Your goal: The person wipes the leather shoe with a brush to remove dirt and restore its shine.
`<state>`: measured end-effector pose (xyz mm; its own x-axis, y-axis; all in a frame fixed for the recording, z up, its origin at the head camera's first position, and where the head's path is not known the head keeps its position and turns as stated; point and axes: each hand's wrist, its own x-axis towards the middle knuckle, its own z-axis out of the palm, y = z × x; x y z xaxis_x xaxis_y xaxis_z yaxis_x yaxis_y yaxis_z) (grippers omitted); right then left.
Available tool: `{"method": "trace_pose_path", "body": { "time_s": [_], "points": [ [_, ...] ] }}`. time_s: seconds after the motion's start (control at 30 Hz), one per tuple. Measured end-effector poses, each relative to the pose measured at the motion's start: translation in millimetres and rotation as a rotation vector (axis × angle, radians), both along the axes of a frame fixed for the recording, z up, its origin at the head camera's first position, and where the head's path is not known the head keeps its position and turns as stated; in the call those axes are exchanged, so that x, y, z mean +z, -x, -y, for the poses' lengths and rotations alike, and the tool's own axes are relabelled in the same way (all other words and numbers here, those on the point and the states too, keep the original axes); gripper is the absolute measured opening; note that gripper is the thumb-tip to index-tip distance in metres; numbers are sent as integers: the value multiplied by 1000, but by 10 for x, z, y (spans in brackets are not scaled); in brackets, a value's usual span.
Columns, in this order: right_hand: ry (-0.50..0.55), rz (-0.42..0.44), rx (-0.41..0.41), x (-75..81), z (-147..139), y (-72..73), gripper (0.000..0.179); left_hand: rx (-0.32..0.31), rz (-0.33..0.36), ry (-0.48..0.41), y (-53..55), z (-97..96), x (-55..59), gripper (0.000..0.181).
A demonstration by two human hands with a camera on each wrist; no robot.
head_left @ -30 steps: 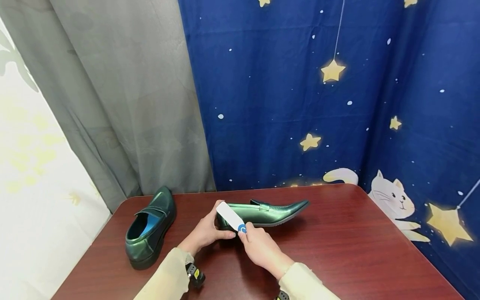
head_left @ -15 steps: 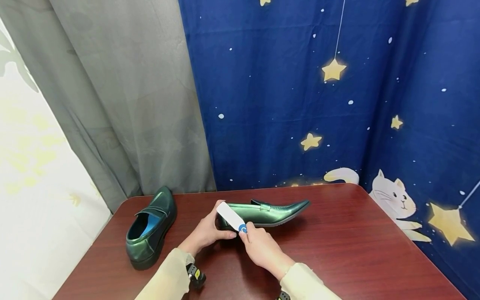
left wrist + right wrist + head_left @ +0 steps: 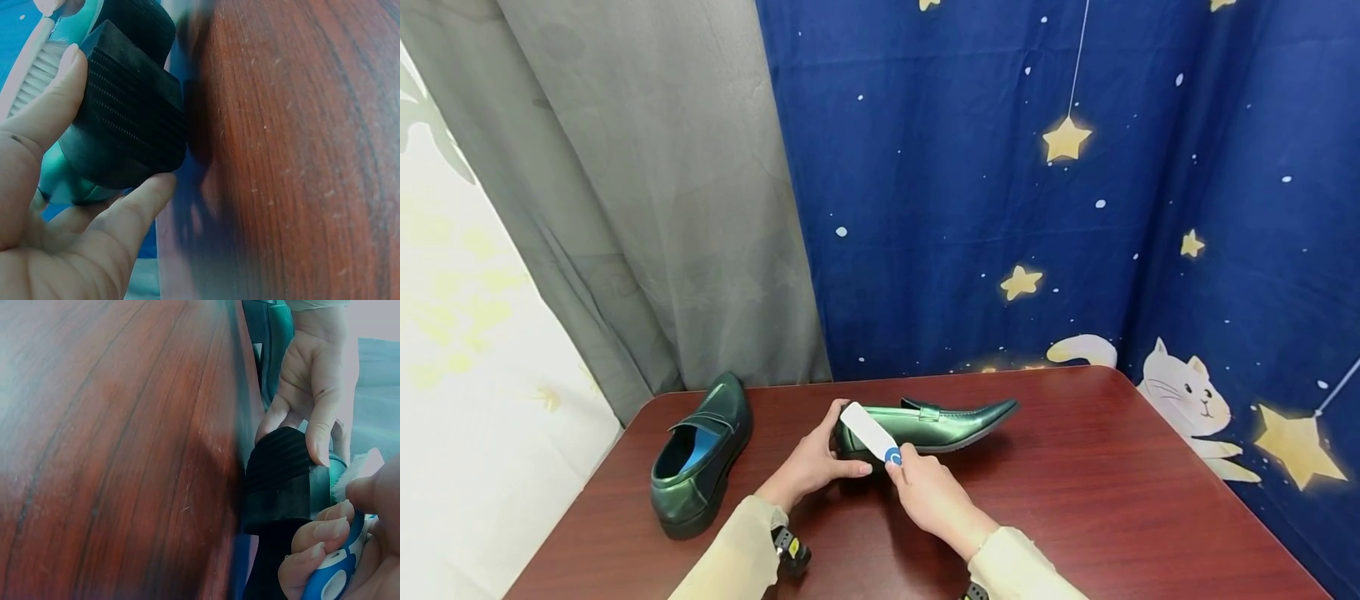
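A shiny green loafer point(image 3: 955, 427) is tipped on its side above the table, toe to the right and black sole facing the person. My left hand point(image 3: 811, 467) grips it round the heel; in the left wrist view the thumb lies along the ridged black heel point(image 3: 128, 119) and a fingertip touches its lower edge. My right hand point(image 3: 934, 497) holds a white brush point(image 3: 868, 432) by its blue-and-white handle point(image 3: 334, 575). The brush's pale bristles point(image 3: 39, 74) press on the green side near the heel.
A second green loafer point(image 3: 700, 454) with a blue insole stands upright on the left of the reddish-brown wooden table point(image 3: 1105, 500). Grey and blue star-patterned curtains point(image 3: 955, 192) hang behind the table's far edge.
The brush and my right hand have shifted slightly to the right along the shoe's side. My left hand and the held loafer stay in place.
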<state>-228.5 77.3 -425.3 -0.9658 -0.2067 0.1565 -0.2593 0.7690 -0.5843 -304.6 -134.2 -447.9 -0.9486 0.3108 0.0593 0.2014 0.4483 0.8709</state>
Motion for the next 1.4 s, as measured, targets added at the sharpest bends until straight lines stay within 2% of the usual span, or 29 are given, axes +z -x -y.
{"method": "trace_pose_path", "body": {
  "time_s": [0.67, 0.97, 1.4],
  "points": [
    [-2, -10, -31, -16, -166, -21, 21, 16, 34, 9, -5, -20, 23, 105],
    [-3, 14, -54, -32, -262, -32, 21, 20, 37, 8, -7, -16, 25, 103],
    [-12, 0, -65, -23, -434, -63, 20, -20, 24, -14, 0, -3, 22, 100]
  ]
}}
